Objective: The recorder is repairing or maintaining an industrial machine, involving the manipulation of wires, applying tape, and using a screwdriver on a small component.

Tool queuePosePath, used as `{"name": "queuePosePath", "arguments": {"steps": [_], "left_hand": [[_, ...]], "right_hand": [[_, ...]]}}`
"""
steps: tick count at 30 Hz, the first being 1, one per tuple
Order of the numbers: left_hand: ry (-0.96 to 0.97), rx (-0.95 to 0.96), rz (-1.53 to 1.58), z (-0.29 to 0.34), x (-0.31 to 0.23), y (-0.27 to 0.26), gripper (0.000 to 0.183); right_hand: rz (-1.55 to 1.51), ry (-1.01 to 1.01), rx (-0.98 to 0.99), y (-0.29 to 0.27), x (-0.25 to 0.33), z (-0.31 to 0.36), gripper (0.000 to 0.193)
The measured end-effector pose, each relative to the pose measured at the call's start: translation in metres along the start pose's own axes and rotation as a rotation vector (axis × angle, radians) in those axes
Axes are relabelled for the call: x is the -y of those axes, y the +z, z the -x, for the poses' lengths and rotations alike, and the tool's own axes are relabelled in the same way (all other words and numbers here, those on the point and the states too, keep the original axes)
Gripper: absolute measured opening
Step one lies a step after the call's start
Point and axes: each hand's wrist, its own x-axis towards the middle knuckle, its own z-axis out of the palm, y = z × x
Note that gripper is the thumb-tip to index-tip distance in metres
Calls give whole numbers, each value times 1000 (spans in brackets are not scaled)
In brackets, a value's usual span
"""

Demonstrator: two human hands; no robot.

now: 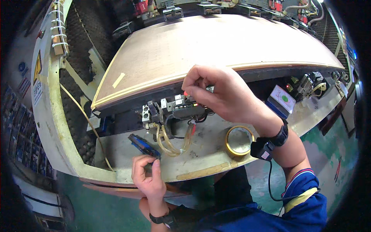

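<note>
My right hand point(218, 91) is closed over the near edge of a large pale board point(216, 42), just above a valve block point(185, 108) with fittings and wires. A small orange-red spot point(186, 93) shows at its fingertips; what the fingers hold, if anything, is hidden. My left hand point(148, 178) is over the front edge of the cream ledge point(205, 164), its fingers curled and the thumb close to the index finger. A slim blue and black tool point(143, 145) lies just beyond those fingertips. Anything within this pinch is too small to make out.
On the ledge, a roll of yellowish tape point(239, 140) lies near my right wrist. Clear tubes point(164, 141) loop down from the valve block. Farther right are a small box with a green mark point(284, 99) and another valve group point(311, 87). Metal clamps point(172, 13) line the board's far side.
</note>
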Motion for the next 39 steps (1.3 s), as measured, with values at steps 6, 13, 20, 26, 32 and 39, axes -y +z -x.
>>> {"name": "queuePosePath", "arguments": {"steps": [6, 13, 20, 26, 32, 39], "left_hand": [[-9, -6, -20, 0, -1, -2, 8], [6, 8, -39, -1, -1, -2, 8], [-4, 14, -38, -1, -1, -2, 8], [-22, 10, 3, -2, -2, -2, 8], [-8, -114, 155, -15, -11, -3, 11], [352, 74, -109, -83, -92, 2, 28]], "right_hand": [[26, 79, 42, 2, -2, -5, 3], [64, -8, 37, 2, -6, -8, 7], [132, -11, 89, -1, -1, -12, 8], [46, -59, -140, -4, 0, -5, 6], [-454, 131, -266, -41, -1, 24, 13], [-121, 288, -71, -35, 10, 45, 13]]}}
